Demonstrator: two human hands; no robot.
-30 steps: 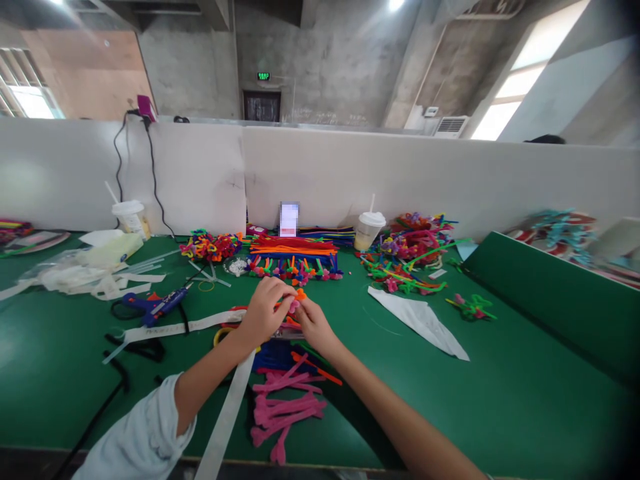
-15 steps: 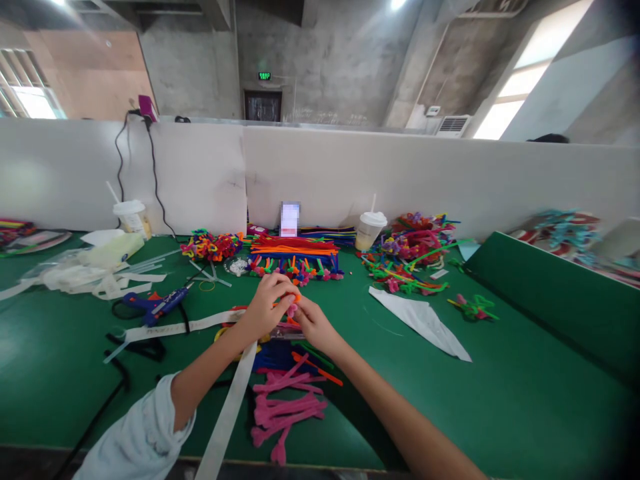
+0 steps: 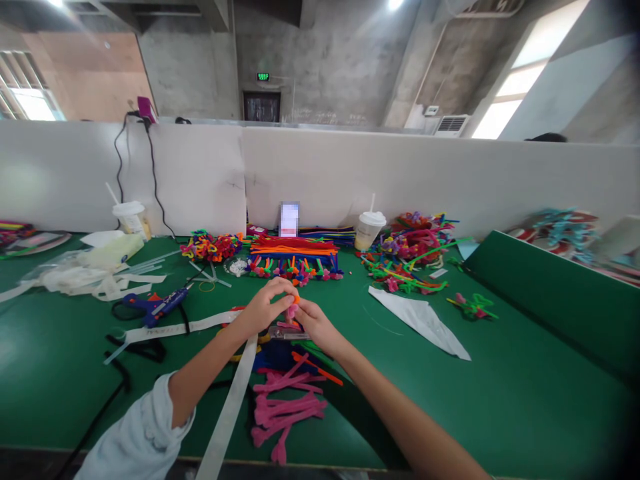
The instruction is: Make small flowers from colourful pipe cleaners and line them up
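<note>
My left hand (image 3: 270, 305) and my right hand (image 3: 316, 325) meet above the middle of the green table. Between their fingertips is a small pink and orange pipe-cleaner piece (image 3: 291, 311), and both hands are closed on it. Much of the piece is hidden by the fingers. Just below the hands lie scissors (image 3: 285, 333) with yellow handles, partly covered. Nearer me, several pink pipe cleaners (image 3: 287, 410) with looped ends are piled up. Orange and green pipe cleaners (image 3: 320, 367) lie beside a dark blue bundle (image 3: 270, 359).
A blue glue gun (image 3: 157, 307) with its cord lies left. A white strip (image 3: 230, 407) runs to the front edge. Behind the hands are rows of coloured pipe cleaners (image 3: 295, 250), a phone (image 3: 289, 219) and a lidded cup (image 3: 370, 231). White fabric (image 3: 420, 320) lies right.
Both hands have shifted only slightly, with the fingers adjusting around the pink and orange piece. More of its pink part shows below the fingertips. The things on the table stay in place.
</note>
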